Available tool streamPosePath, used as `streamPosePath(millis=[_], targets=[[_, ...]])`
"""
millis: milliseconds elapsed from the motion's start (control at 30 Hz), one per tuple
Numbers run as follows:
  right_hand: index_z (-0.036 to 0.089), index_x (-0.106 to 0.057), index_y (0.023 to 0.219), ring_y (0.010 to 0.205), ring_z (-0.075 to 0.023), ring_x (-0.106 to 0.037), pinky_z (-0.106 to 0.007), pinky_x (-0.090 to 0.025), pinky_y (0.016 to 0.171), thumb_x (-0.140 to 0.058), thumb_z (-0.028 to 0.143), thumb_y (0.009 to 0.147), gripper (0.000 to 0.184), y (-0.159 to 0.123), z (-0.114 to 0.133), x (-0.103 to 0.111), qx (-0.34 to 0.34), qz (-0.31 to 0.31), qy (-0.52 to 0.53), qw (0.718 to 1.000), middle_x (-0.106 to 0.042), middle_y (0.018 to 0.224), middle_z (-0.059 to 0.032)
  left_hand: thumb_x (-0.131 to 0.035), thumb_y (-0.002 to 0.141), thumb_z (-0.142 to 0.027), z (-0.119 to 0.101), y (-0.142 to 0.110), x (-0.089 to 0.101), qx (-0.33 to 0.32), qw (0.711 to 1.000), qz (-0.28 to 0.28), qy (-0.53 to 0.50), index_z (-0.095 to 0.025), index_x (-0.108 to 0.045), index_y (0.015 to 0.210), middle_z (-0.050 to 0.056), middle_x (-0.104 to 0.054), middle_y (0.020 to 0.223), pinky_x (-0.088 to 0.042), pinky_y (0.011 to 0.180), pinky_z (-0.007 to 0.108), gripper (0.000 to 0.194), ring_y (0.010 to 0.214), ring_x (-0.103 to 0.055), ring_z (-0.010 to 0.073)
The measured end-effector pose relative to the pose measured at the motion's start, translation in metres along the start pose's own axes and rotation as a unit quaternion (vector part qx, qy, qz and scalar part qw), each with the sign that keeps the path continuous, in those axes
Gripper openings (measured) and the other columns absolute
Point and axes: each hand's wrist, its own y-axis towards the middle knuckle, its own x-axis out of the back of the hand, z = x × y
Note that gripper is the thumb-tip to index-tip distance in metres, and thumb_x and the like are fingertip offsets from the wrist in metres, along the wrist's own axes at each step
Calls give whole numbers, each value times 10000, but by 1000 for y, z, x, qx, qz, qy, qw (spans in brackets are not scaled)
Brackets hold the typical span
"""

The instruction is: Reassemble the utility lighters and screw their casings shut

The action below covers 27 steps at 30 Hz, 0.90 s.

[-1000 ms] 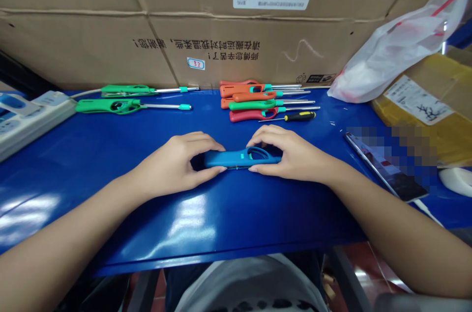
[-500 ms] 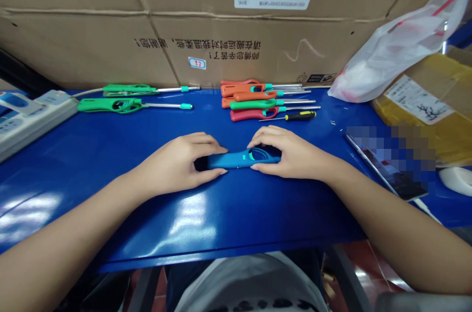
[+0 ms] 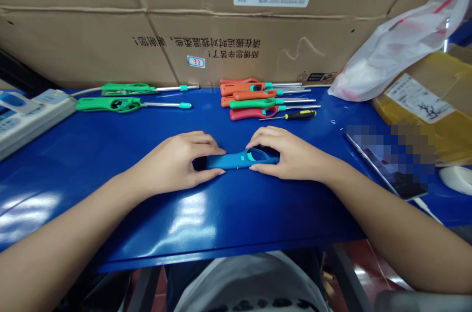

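A blue stick lighter (image 3: pixel 229 160) lies level at the middle of the table, its trigger loop and teal trigger towards the right. Thumb and fingers of my left hand (image 3: pixel 184 160) grip its left end from both sides. On the loop end, my right hand (image 3: pixel 289 155) closes with the fingertips above and the thumb below. The lighter's far right end is covered by that hand, so whether a metal tube is there cannot be seen. Beyond my hands lie a red stick lighter (image 3: pixel 250 113) and a black and yellow screwdriver (image 3: pixel 300 115).
Orange and green lighters (image 3: pixel 252 103) lie stacked behind the red one. Two green lighters (image 3: pixel 106 104) rest at left beside a white power strip (image 3: pixel 35 123). A large cardboard box (image 3: pixel 110 51) stands along the back. At right are a phone (image 3: pixel 387 164), a plastic bag (image 3: pixel 387 51) and a taped parcel (image 3: pixel 420 110).
Both hands keep their hold on the blue stick lighter. The view has shifted very slightly; nothing else has visibly moved.
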Motion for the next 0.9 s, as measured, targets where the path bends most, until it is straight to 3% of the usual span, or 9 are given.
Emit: streamPosePath(millis=[233,467,733,900], targets=[[183,-679,1138,1077,-254,-626,-406,-491,943,-759,362,876,327,0,3,-2,-18,11,-31,999,-672,1128,-84,-657,939,-378,-1,-2,-2,5,1000,4,24,-207,-767,1159,78,-742,1119,-565,882,352,299,992,-703,239],[203,-709,1134,1038,-248,-668,-413,-486,944,-614,314,980,213,0,-1,-1,66,-8,-99,993,-729,1106,-84,-579,988,-325,-4,-2,-3,-34,995,-12,97,-190,-713,1255,72,-765,1043,-547,795,311,328,902,-721,215],[207,-687,1086,942,-206,-671,-323,-508,812,-581,296,1001,162,-2,6,4,34,-37,-87,995,-711,1040,-62,-506,1038,-356,-4,0,-6,-27,998,-39,32,-182,-705,1199,82,-758,1056,-551,851,285,310,925,-717,192],[201,-678,1017,876,-197,-650,-314,-483,750,-550,275,1009,148,-3,10,2,24,-44,-105,993,-689,952,-49,-494,1041,-292,-10,0,-12,-35,998,-58,13,-139,-694,1148,89,-721,932,-537,775,281,274,827,-676,184]])
